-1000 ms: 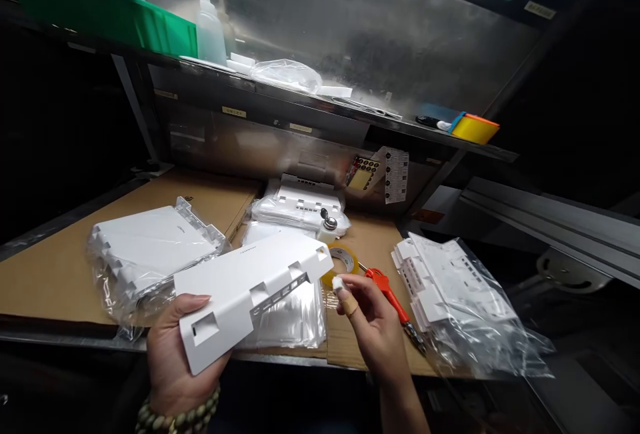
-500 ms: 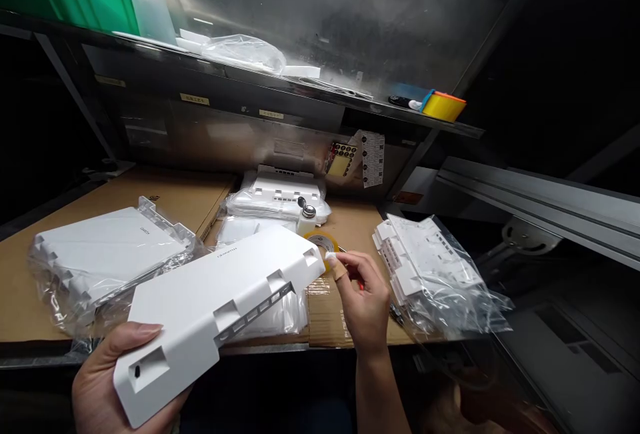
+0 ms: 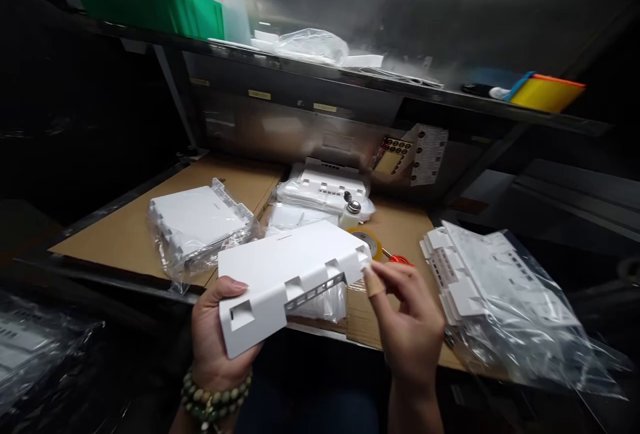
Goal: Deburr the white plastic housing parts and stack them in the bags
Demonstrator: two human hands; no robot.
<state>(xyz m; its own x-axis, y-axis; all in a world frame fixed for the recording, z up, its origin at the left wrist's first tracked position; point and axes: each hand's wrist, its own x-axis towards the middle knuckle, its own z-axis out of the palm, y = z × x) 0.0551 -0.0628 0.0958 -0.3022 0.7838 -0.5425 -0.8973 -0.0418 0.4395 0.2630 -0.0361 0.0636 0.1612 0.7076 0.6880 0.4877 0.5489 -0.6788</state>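
Note:
My left hand [image 3: 223, 327] grips the near left end of a white plastic cover [image 3: 295, 254], thumb on top and fingers underneath. The cover is tilted, with square recesses and a row of slots along its edge. At its far right corner, my right hand [image 3: 407, 314] is closed in a pinch on a small white wad, mostly hidden by the fingertips. A tan wrap circles the right thumb. Just beyond that hand lie scissors with red handles [image 3: 400, 260] and a roll of yellow tape [image 3: 367, 241]. A pump bottle [image 3: 351, 214] stands behind the cover.
Bagged white covers lie on the cardboard [image 3: 240, 171] at left [image 3: 200, 221], at the back [image 3: 330, 187] and at right [image 3: 495, 287]. Above runs a metal shelf with a green bin [image 3: 140, 4], a squeeze bottle [image 3: 235, 14] and a yellow container [image 3: 547, 93].
The view has swung left, so the bench appears shifted right. The cover is still in my left hand, and my right hand has stayed at its corner with the white wad.

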